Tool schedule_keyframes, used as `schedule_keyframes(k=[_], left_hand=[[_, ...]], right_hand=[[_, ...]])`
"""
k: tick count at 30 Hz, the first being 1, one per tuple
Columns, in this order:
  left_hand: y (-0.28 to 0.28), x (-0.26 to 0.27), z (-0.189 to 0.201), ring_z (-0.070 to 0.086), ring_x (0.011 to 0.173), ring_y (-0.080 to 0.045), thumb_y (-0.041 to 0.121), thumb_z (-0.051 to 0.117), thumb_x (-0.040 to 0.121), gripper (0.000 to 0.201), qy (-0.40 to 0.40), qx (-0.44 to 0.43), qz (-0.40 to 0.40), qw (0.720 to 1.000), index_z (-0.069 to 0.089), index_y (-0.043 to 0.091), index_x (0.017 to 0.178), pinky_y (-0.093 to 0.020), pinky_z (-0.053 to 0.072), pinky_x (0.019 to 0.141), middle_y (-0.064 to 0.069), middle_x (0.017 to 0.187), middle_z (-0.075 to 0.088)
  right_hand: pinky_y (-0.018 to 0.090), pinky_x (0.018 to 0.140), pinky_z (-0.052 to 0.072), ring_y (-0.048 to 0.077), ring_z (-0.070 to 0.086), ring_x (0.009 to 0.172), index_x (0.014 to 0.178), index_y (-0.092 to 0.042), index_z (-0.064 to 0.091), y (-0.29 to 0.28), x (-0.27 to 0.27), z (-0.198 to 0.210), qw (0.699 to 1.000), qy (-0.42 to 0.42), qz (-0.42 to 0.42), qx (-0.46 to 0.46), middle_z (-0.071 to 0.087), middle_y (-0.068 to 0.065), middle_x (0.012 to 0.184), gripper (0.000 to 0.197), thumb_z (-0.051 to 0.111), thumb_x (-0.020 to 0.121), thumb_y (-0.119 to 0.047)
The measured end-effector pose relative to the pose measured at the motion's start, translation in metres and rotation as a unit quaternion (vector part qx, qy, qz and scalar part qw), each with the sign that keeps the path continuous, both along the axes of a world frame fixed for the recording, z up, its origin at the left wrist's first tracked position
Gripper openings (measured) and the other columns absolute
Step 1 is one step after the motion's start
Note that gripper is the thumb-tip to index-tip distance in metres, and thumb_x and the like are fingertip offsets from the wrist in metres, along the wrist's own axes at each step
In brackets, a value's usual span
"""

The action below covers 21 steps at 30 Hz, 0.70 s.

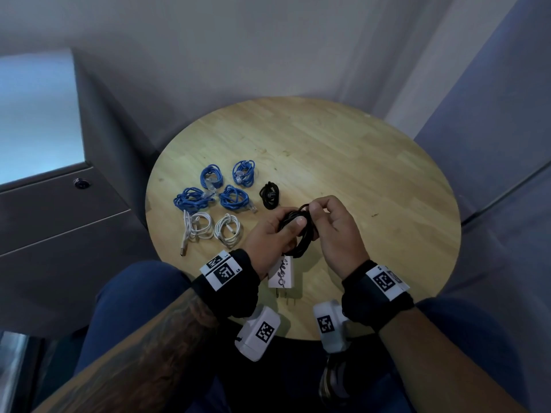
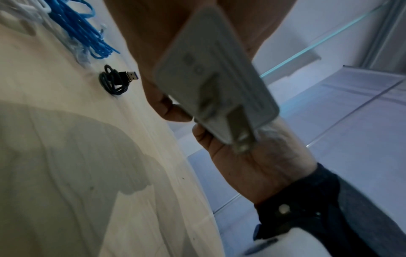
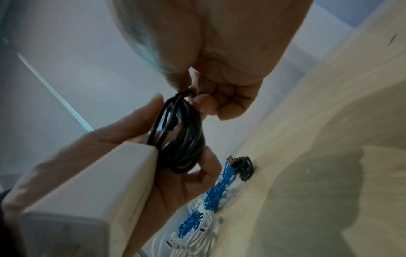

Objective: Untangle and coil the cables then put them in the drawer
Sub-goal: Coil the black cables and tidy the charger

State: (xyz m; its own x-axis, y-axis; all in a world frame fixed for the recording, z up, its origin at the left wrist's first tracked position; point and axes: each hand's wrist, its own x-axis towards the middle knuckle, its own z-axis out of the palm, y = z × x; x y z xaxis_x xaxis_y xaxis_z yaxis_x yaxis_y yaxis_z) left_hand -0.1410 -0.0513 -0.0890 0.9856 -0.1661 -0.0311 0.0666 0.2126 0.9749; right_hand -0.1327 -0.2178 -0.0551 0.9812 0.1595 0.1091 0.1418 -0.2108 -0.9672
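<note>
Over the near middle of the round wooden table [image 1: 343,150], my left hand [image 1: 275,231] grips a coiled black cable [image 1: 299,231] whose white plug adapter [image 1: 281,272] hangs below the palm. My right hand [image 1: 325,216] pinches the top loop of that black cable [image 3: 178,132] between thumb and forefinger. The white plug adapter [image 2: 215,73] shows its metal prongs in the left wrist view. On the table lie several coiled blue cables [image 1: 213,187], two coiled white cables [image 1: 211,228] and a small black coiled cable [image 1: 269,194].
A grey cabinet with drawer fronts and a lock [image 1: 81,183] stands left of the table. The table's right and far halves are bare wood. My knees sit under the near table edge. A grey wall and a blue panel close the back and right.
</note>
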Motion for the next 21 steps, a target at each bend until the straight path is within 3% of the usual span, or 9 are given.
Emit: schedule_keyframes(k=[4,7,10,14,18,20,21], left_hand=[[0.004,0.002,0.003,0.036,0.056,-0.009,0.015,0.055,0.108,0.025,0.010,0.002,0.004,1.000,0.063,0.008,0.131,-0.020,0.032,0.055,-0.005,0.087,0.061],[0.009,0.000,0.014,0.034,0.053,-0.008,0.016,0.053,0.109,0.028,0.005,-0.023,-0.044,0.999,0.061,0.002,0.131,-0.018,0.031,0.057,-0.015,0.098,0.068],[0.007,-0.005,0.021,0.032,0.051,-0.007,0.017,0.050,0.109,0.029,0.013,-0.043,-0.071,0.996,0.062,0.004,0.132,-0.019,0.030,0.058,-0.012,0.100,0.065],[-0.001,-0.007,0.012,0.032,0.053,-0.008,0.020,0.049,0.109,0.027,-0.009,-0.007,-0.058,0.998,0.059,0.009,0.131,-0.020,0.030,0.055,-0.007,0.088,0.054],[-0.001,0.000,-0.001,0.036,0.053,-0.009,0.023,0.055,0.109,0.020,-0.016,0.072,0.033,0.997,0.062,0.012,0.125,-0.024,0.030,0.050,0.003,0.070,0.047],[0.000,0.001,-0.002,0.036,0.051,-0.011,0.025,0.055,0.110,0.018,-0.019,0.089,0.065,0.994,0.062,0.012,0.121,-0.026,0.030,0.049,0.000,0.068,0.048],[0.001,0.001,-0.002,0.035,0.051,-0.012,0.025,0.055,0.109,0.018,-0.023,0.091,0.069,0.993,0.061,0.011,0.119,-0.026,0.029,0.049,-0.002,0.068,0.050]], right_hand=[[0.032,0.062,0.047,0.016,0.055,0.064,0.097,-0.012,0.057,-0.003,0.001,0.007,1.000,-0.012,0.020,-0.013,0.062,0.009,0.073,0.023,0.060,0.109,-0.031],[0.031,0.061,0.048,0.017,0.058,0.064,0.095,-0.010,0.059,-0.016,0.011,0.012,0.997,0.049,0.063,0.004,0.067,0.012,0.075,0.026,0.066,0.106,-0.032],[0.031,0.058,0.047,0.020,0.060,0.062,0.093,-0.007,0.060,-0.025,0.015,0.017,0.994,0.057,0.092,0.019,0.068,0.012,0.074,0.026,0.066,0.107,-0.028],[0.034,0.061,0.047,0.018,0.060,0.058,0.084,-0.013,0.062,-0.024,0.008,0.025,0.997,-0.020,0.032,-0.071,0.069,0.003,0.065,0.032,0.069,0.104,-0.036],[0.033,0.053,0.039,0.019,0.052,0.052,0.079,-0.019,0.060,-0.012,-0.007,0.023,0.960,-0.161,-0.026,-0.226,0.056,-0.006,0.058,0.036,0.064,0.105,-0.044],[0.033,0.053,0.036,0.019,0.047,0.052,0.077,-0.018,0.060,-0.004,-0.013,0.019,0.956,-0.187,-0.027,-0.225,0.051,-0.004,0.057,0.040,0.059,0.108,-0.043],[0.034,0.053,0.036,0.018,0.046,0.052,0.074,-0.017,0.061,-0.002,-0.012,0.016,0.968,-0.163,-0.034,-0.187,0.051,-0.002,0.057,0.042,0.058,0.109,-0.042]])
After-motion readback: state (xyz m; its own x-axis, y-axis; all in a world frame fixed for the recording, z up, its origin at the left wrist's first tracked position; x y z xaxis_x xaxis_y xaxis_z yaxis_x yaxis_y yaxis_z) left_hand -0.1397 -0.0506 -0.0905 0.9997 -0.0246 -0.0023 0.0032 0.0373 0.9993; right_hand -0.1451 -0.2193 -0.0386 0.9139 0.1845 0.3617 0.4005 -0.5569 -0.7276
